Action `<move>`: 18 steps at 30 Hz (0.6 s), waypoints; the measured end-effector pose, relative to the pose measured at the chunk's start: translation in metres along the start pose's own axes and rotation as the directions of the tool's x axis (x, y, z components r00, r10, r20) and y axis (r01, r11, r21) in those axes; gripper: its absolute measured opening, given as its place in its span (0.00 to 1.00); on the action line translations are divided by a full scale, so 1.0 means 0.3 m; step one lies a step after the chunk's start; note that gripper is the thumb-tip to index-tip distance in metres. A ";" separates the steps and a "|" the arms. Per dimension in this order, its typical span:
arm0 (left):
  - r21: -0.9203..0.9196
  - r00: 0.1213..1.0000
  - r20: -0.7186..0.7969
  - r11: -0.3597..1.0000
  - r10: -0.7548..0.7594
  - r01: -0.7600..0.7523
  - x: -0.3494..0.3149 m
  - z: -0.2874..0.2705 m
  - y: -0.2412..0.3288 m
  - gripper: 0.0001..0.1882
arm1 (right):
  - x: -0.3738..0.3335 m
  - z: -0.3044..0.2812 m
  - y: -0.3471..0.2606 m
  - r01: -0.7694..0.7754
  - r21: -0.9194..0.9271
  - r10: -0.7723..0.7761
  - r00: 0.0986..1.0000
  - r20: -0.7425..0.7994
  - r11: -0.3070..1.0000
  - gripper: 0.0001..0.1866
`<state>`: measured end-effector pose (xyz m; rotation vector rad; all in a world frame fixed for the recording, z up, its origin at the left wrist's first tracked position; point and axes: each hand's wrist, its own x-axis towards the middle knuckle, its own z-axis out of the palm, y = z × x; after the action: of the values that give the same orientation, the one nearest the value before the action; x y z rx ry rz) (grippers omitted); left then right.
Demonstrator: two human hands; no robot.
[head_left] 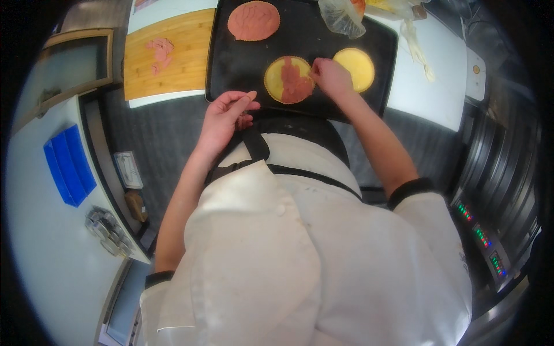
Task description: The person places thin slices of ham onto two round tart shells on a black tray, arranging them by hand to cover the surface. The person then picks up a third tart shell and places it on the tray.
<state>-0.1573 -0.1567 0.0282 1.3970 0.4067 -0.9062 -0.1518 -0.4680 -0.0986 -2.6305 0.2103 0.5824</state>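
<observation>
Right hand (330, 76) pinches a pink meat slice (295, 82) onto the half-covered tart (288, 79) just left of it; left hand (226, 115), loosely curled and holding nothing, rests at the black tray (242, 63) edge. Risk, as I judge it: slice drags, tearing or overhanging the crust. Count: three tarts (one fully covered (254, 21), one half, one bare yellow (355, 69)), one tray, one cutting board (173, 55) with spare slices.

Three round yellow tart bases sit on one black baking tray (242, 63): one fully meat-covered (253, 21), one half-covered (288, 79), one bare (354, 69). One wooden cutting board (173, 69) carries perhaps two pink meat slices (160, 53).

Clear plastic bag (341, 16), tray's far edge
</observation>
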 end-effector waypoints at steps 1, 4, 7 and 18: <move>0.004 1.000 0.000 1.000 0.003 -0.003 0.002 -0.005 -0.004 0.12 | -0.011 -0.020 0.001 -0.023 0.028 0.024 0.999 -0.021 0.999 0.10; 0.013 1.000 0.003 1.000 0.002 -0.002 0.005 -0.001 0.001 0.12 | -0.027 -0.040 0.011 -0.046 0.065 0.049 0.997 -0.053 0.997 0.11; 0.023 1.000 -0.002 1.000 -0.022 0.022 0.000 0.013 0.018 0.12 | -0.054 -0.048 -0.014 -0.005 0.266 -0.002 1.000 0.023 0.964 0.14; 0.056 0.998 0.057 0.998 -0.006 0.003 0.024 0.013 -0.007 0.11 | -0.239 -0.034 -0.318 -0.065 0.939 -0.305 0.936 0.176 0.339 0.13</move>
<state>-0.1555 -0.1625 0.0223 1.4182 0.3433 -0.9655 -0.1901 -0.3834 -0.0228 -1.3340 0.1627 0.5772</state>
